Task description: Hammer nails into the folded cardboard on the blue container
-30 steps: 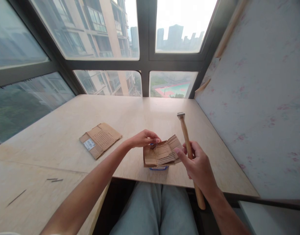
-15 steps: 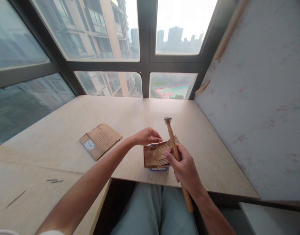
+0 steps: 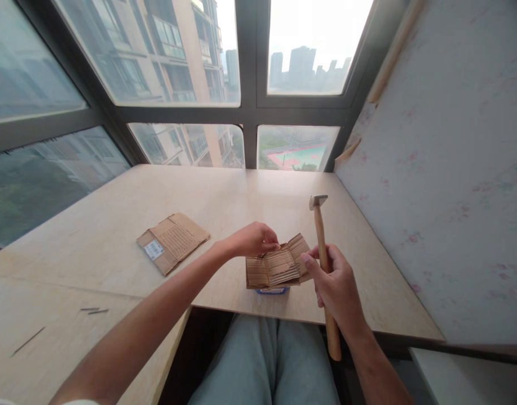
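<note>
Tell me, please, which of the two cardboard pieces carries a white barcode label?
The flat cardboard piece lying alone to the left; the ribbed piece at the left hand shows none.

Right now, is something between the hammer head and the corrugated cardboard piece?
Nothing visible stands between them. The right hand holds the hammer, its head raised to the right of the cardboard piece. The left hand has its fingertips at the cardboard's upper edge, near that path.

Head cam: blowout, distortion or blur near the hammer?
Head view: sky in the upper right pane is blown out; window frame bars bow, wide-angle; hammer in the right hand is sharp; soft daylight, no hard shadows.
</note>
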The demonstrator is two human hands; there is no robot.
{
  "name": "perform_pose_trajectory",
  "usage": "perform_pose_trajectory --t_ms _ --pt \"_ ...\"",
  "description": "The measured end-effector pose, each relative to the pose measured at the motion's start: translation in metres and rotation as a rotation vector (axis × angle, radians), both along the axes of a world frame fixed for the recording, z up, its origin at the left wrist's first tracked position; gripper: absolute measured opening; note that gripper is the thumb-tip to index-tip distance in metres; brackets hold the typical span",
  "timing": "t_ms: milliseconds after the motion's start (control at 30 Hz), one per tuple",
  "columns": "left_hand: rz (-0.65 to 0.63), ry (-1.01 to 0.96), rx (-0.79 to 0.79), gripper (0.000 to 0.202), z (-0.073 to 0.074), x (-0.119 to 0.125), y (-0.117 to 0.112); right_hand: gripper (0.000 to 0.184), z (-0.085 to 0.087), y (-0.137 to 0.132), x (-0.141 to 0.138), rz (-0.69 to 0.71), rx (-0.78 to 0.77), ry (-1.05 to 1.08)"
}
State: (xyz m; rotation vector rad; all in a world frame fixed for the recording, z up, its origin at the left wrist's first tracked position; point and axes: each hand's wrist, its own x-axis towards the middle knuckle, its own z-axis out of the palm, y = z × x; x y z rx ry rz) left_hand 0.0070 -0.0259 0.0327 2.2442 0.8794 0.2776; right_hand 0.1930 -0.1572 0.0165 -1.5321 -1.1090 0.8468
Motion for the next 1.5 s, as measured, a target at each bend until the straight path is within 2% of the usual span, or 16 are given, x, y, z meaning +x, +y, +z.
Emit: perform_pose_trajectory --t_ms 433,667,933,1200,1500 --pt "0.012 0.043 0.004 0.023 0.002 -0.001 -0.004 0.031 -0.006 -0.004 -0.002 0.059 -0.003 0.056" --pt "-0.067 0.049 -0.019 0.024 0.001 -0.003 -0.004 0.032 -0.006 -0.002 -0.002 0.055 -0.002 0.074" --pt "-0.038 0.049 0.001 0.023 -0.001 -0.008 -0.005 0.032 -0.006 -0.003 -0.002 0.059 -0.015 0.069" --pt "-0.013 0.018 0.048 0.023 -0.003 -0.011 -0.006 0.033 -0.007 -0.003 -0.002 0.057 -0.011 0.078" --pt "0.0 0.07 0.164 0.022 -0.002 -0.011 -0.006 0.035 -0.01 -0.005 -0.003 0.061 -0.022 0.072"
